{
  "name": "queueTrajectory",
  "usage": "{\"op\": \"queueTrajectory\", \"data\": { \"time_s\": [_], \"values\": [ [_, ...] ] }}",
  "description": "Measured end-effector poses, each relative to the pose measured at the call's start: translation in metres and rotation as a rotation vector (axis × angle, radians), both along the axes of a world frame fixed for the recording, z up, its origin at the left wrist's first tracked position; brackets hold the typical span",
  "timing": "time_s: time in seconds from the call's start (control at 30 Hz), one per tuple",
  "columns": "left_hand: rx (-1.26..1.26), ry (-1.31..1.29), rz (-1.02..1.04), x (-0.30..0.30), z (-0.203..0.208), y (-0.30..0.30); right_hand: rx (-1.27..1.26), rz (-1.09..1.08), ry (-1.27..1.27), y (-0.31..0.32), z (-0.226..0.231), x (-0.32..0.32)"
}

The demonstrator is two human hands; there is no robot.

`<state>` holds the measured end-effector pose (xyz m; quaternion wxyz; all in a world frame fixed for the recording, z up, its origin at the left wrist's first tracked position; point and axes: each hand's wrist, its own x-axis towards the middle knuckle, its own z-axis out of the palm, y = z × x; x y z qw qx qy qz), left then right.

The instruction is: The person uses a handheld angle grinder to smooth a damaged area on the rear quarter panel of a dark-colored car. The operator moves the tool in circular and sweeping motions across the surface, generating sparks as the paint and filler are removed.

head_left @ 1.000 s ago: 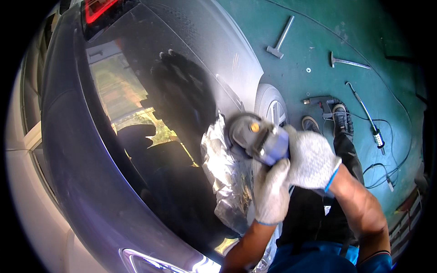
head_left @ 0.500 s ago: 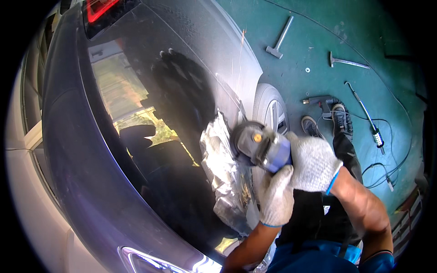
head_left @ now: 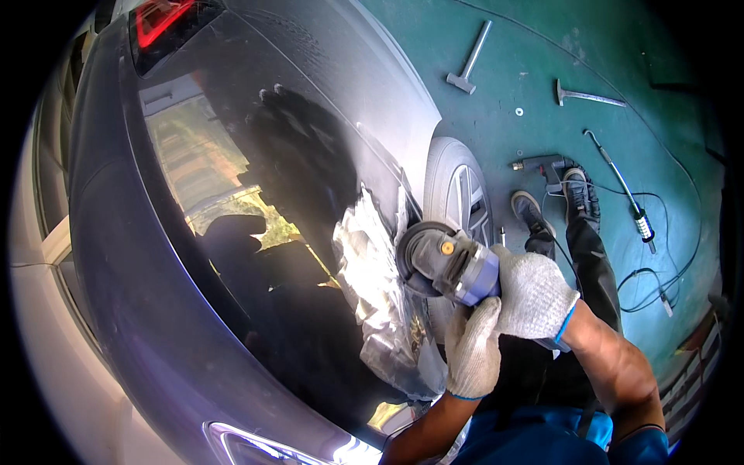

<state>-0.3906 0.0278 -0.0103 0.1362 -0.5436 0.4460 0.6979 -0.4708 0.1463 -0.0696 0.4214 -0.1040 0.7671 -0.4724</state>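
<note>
Both my hands, in whitish knit gloves, are closed round a blue and dark angle grinder (head_left: 457, 263). My right hand (head_left: 536, 296) wraps its rear end, while my left hand (head_left: 474, 349) grips from the lower side. The grinder's round disc end lies at the edge of the crumpled, bare-metal patch (head_left: 370, 256) on the dark car's side panel (head_left: 302, 178). Whether the disc touches the metal, I cannot tell. Close behind the grinder is the car's wheel (head_left: 457, 190). No sparks show at this moment.
On the green floor to the right lie a hammer (head_left: 470, 58), a second, thinner hammer-like tool (head_left: 590, 97), a hooked rod tool (head_left: 620, 182) and a corded gun-shaped tool (head_left: 542, 164). Cables (head_left: 682, 263) curl around them. My shoes (head_left: 530, 209) stand beside the wheel.
Thin spark streaks above the grinder are gone, and its disc end looks sharper. The grinder and both hands have shifted slightly downward in the view, grip unchanged.
</note>
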Motion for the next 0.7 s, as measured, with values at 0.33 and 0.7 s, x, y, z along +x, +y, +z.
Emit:
{"op": "queueTrajectory", "data": {
  "time_s": [0.33,0.7],
  "values": [
    [-0.049,0.180,-0.177,-0.058,-0.009,-0.014,-0.299,-0.278,-0.057,-0.023,-0.027,-0.029],
    [-0.055,0.126,-0.159,-0.075,-0.004,-0.011,-0.262,-0.249,-0.092,-0.022,-0.027,-0.042]
  ]
}}
